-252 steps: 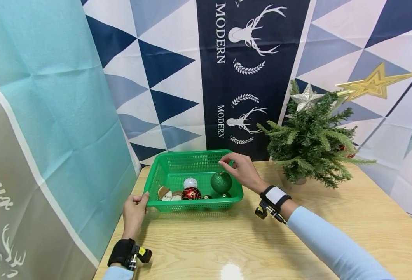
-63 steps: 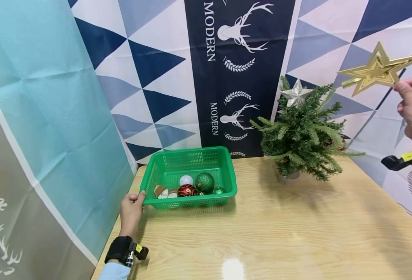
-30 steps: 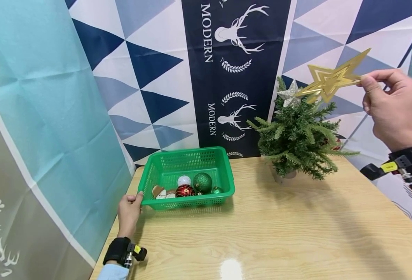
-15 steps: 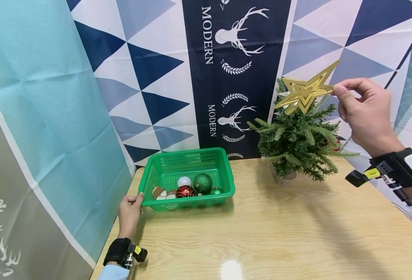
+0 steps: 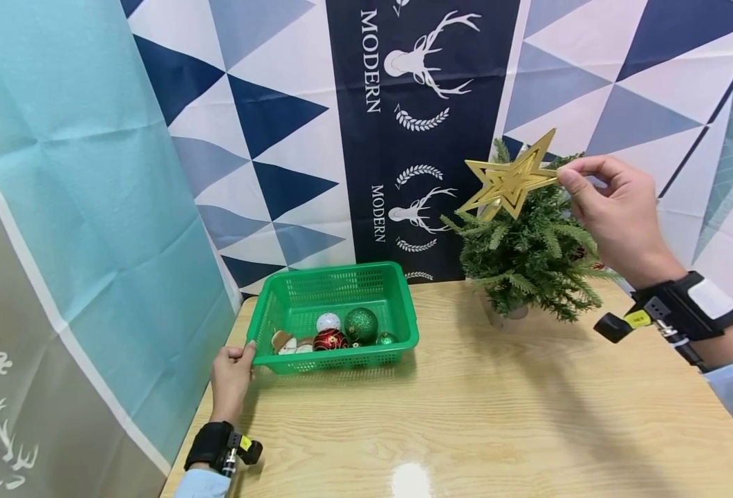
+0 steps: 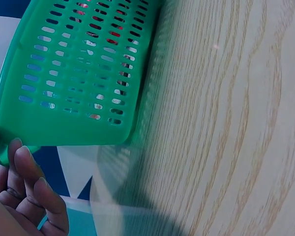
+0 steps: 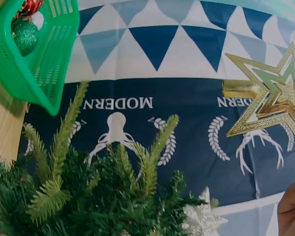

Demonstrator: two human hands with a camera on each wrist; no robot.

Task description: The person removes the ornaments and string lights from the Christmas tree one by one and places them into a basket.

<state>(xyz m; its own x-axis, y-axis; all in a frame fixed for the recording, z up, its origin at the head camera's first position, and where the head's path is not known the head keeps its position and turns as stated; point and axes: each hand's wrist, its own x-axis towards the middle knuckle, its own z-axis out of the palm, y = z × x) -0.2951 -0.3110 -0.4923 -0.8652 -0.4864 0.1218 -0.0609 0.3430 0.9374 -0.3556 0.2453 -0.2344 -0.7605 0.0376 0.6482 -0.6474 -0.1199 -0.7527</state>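
Gold star (image 5: pixel 511 181), pinched by one tip in the right hand (image 5: pixel 615 216), hangs right of centre, just above the small tree (image 5: pixel 528 256), not yet in the green basket (image 5: pixel 335 319) lower left, whose corner the left hand (image 5: pixel 232 377) grips on the worktop (image 5: pixel 497 415).

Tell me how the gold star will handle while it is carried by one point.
The gold star looks thin and layered, so probably light and stiff. The right hand pinches just one tip, so it may swivel or slip. Its thin points could bend if knocked against the tree.
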